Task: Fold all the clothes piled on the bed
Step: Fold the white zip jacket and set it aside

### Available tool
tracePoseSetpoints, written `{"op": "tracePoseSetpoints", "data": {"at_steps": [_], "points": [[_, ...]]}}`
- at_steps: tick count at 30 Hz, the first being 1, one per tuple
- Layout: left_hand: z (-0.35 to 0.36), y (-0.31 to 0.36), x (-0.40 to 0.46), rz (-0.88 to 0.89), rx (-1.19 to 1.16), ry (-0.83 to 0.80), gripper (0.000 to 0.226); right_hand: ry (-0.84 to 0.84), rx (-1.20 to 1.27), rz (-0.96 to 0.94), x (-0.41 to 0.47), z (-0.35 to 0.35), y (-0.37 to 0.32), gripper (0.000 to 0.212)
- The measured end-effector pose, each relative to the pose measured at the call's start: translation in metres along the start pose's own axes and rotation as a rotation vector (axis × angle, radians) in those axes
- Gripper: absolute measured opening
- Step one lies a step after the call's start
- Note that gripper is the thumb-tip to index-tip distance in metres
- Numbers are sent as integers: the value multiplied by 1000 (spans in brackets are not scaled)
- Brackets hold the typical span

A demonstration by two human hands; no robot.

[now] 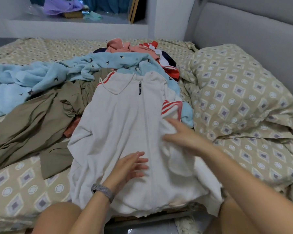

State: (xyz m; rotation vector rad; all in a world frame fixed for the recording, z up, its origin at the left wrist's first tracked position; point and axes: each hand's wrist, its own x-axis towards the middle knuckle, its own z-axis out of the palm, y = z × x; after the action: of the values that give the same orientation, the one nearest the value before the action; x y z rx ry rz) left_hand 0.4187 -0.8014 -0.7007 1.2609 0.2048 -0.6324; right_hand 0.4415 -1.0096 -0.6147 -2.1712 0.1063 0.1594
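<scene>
Risk lies at three o'clock — right hand (181, 134), fingers extended, gripping nothing, could bunch white jacket (125, 132) lying mid-bed (24, 183); left hand (130, 166) presses flat, fingers spread — hem overhangs, may slide

Bare bed (29, 179) sheet shows at near left, so that side's open for a hand. Left-middle is clogged by the olive garment (32, 122) and the blue fleece (41, 76) behind it. Far end is blocked by the pink and red pile (134, 48). Right side, the pillow (240, 92) sits just beside the white hoodie (125, 125), leaving only a narrow strip of sheet.
</scene>
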Motion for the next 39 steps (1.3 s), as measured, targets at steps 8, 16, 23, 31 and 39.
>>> {"op": "tracePoseSetpoints", "data": {"at_steps": [8, 16, 23, 31, 39], "points": [[1, -2, 6, -126, -138, -105, 46, -337, -57, -88, 14, 78, 11, 43], [-33, 34, 23, 83, 2, 58, 31, 218, -344, -378, 97, 17, 30, 32], [-40, 55, 21, -51, -148, -93, 17, 124, -644, -436, 164, 7, 26, 32], [-66, 34, 47, -107, 607, 193, 49, -205, -1261, -176, 192, -26, 29, 35], [-71, 43, 36, 151, 757, 125, 50, 55, -851, -419, 221, -63, 12, 20]]}}
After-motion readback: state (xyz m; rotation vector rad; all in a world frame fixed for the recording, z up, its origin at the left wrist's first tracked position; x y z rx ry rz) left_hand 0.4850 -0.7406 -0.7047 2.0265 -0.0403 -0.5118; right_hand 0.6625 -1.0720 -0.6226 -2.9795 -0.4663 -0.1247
